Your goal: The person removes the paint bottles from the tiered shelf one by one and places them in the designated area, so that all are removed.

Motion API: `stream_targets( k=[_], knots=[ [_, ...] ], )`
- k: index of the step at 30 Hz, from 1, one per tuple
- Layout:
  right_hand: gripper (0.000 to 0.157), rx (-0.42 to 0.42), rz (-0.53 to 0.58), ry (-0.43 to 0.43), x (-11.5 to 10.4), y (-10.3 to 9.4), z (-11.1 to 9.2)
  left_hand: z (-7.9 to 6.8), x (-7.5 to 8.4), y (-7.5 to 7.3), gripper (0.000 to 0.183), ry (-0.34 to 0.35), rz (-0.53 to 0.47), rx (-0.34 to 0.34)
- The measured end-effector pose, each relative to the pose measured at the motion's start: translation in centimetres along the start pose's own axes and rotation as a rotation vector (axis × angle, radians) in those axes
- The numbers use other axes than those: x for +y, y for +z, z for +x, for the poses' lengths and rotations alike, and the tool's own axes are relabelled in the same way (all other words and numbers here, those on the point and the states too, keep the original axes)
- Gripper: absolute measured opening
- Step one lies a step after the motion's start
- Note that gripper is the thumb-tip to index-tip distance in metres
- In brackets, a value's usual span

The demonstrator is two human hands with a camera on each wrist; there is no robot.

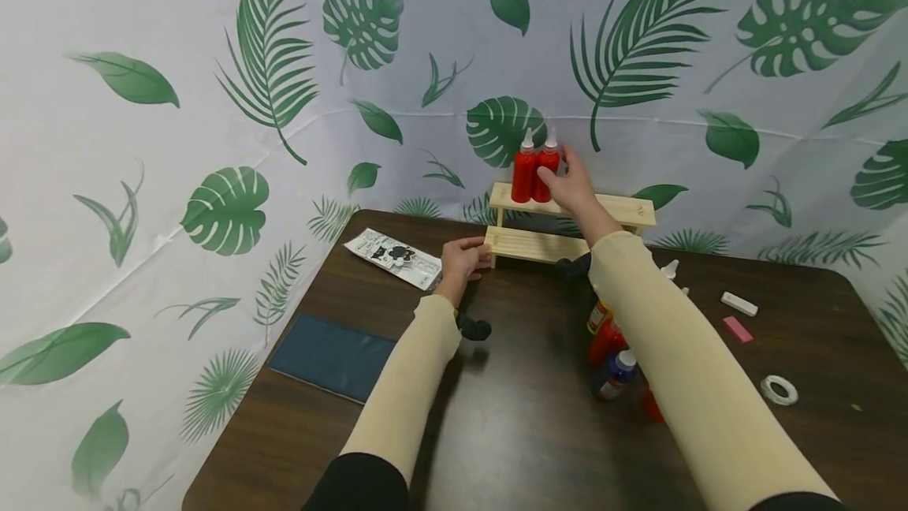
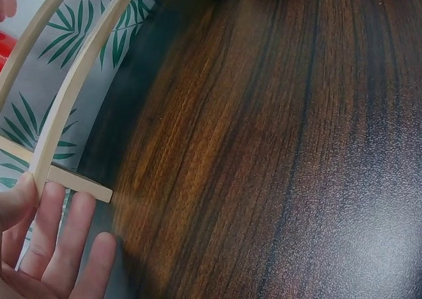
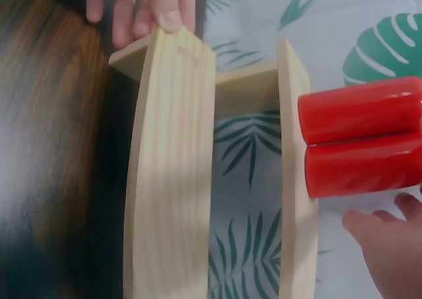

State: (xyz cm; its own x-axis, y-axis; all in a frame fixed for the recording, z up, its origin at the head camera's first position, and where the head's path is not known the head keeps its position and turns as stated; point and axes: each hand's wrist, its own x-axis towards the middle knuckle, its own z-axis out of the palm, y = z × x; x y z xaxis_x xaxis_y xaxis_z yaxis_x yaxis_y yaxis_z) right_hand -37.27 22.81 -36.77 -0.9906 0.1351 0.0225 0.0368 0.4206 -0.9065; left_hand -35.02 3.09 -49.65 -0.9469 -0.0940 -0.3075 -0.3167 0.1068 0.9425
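Note:
Two red squeeze bottles (image 1: pixel 523 176) with white nozzle tips stand side by side on the upper tier of a two-step wooden rack (image 1: pixel 537 244), near its left end. My right hand (image 1: pixel 573 186) is just right of the bottles, thumb and fingers spread apart; the right wrist view shows a gap between the thumb and the nearer red bottle (image 3: pixel 362 167). At the rack's lower left end, my left hand (image 1: pixel 464 262) pinches the board, thumb on top and fingers beneath. Its fingers (image 2: pixel 79 220) show beside the end of the lower board (image 2: pixel 72 91).
Several bottles, among them a blue one (image 1: pixel 613 375), stand partly hidden under my right sleeve. A white tape roll (image 1: pixel 779 390), pink block (image 1: pixel 738 329) and white block (image 1: pixel 739 303) lie at right. Left are a printed packet (image 1: pixel 393 257) and dark blue pad (image 1: pixel 329 357).

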Motion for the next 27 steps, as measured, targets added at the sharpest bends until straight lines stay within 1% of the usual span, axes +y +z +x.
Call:
stream_targets(
  k=[2,4,9,11,13,15,18,20,23,27],
  knots=[
    [0.07,-0.015,0.01,0.0,0.1,0.0,0.1,0.0,0.0,0.2,0.02,-0.007,0.003,-0.015],
    [0.067,-0.009,0.027,0.01,0.2,0.0,0.1,0.1,0.1,0.4,0.019,-0.016,0.006,-0.028],
    [0.054,0.102,0.028,0.073,0.2,0.2,-0.2,0.2,0.1,0.6,0.019,-0.032,0.007,-0.025],
    [0.05,0.146,0.025,0.085,0.1,0.4,-0.3,0.2,0.1,0.5,0.019,-0.034,0.008,-0.023],
    [0.049,0.165,0.019,0.071,0.0,0.5,-0.5,0.2,0.1,0.4,0.018,-0.036,0.008,-0.017],
    [0.05,0.163,0.01,0.05,0.0,0.5,-0.7,0.2,0.1,0.3,0.019,-0.035,0.001,-0.013],
    [0.054,0.135,-0.029,0.019,-0.3,0.1,-1.0,0.2,0.1,0.1,0.019,-0.035,-0.003,-0.007],
    [0.053,0.089,-0.062,0.009,-0.5,-0.6,-1.5,0.3,0.0,0.0,0.019,-0.042,-0.006,-0.01],
    [0.05,0.0,-0.101,-0.012,-1.0,-1.9,-2.3,0.5,-0.1,-0.1,0.019,-0.044,-0.003,-0.009],
    [0.052,-0.147,-0.131,-0.021,-1.6,-3.5,-4.0,0.9,-0.3,-0.1,0.019,-0.037,-0.005,-0.004]
  ],
)
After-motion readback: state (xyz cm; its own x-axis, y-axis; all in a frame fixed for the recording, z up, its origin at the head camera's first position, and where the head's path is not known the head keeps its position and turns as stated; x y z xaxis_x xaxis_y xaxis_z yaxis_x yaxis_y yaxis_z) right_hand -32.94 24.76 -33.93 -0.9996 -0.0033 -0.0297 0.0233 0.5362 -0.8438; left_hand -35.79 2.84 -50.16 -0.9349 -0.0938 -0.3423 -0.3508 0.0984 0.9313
